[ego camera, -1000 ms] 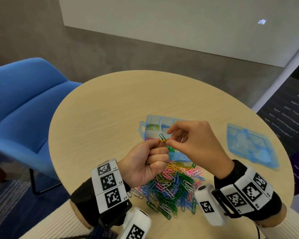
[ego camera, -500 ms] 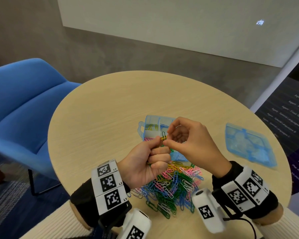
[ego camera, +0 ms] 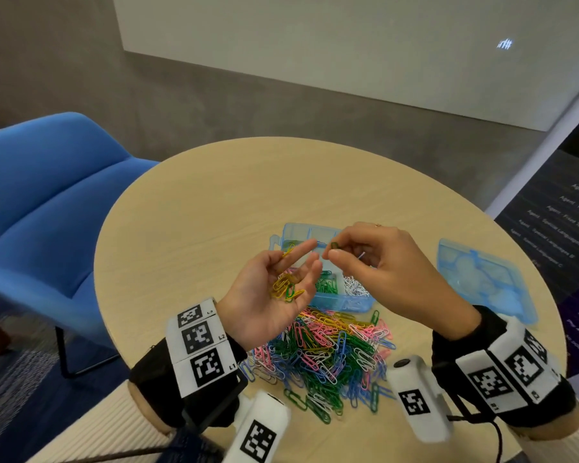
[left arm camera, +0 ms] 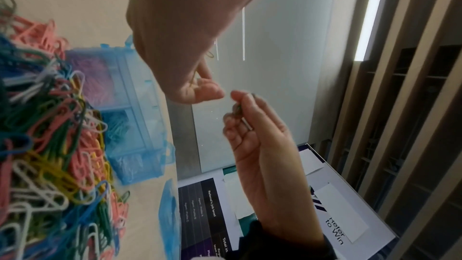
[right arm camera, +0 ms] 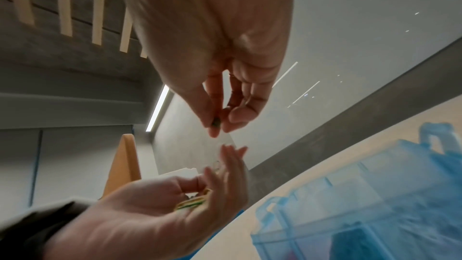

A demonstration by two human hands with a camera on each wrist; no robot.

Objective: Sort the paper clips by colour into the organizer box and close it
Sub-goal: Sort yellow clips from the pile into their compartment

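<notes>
My left hand [ego camera: 310, 259] lies palm up over the organizer box's left end, fingers straight. A small bunch of yellow clips [ego camera: 283, 285], with one green clip among them, rests on its palm. Just to its right, my right hand [ego camera: 331, 249] pinches a single green clip [ego camera: 334, 244] between thumb and forefinger, seen also in the right wrist view as the green clip [right arm camera: 216, 125]. The open blue organizer box [ego camera: 341, 300] sits under both hands, with green and white clips in its near compartments. The mixed clip pile [ego camera: 325, 355] lies in front of the box.
The box's detached blue lid [ego camera: 482, 282] lies at the right of the round wooden table [ego camera: 214, 212]. A blue chair [ego camera: 47, 202] stands to the left. A dark printed board [ego camera: 555, 228] is beyond the table's right edge.
My left hand, a fist around clips before, has opened palm up. My right hand has drawn a green clip a little to the right, away from the left fingers.
</notes>
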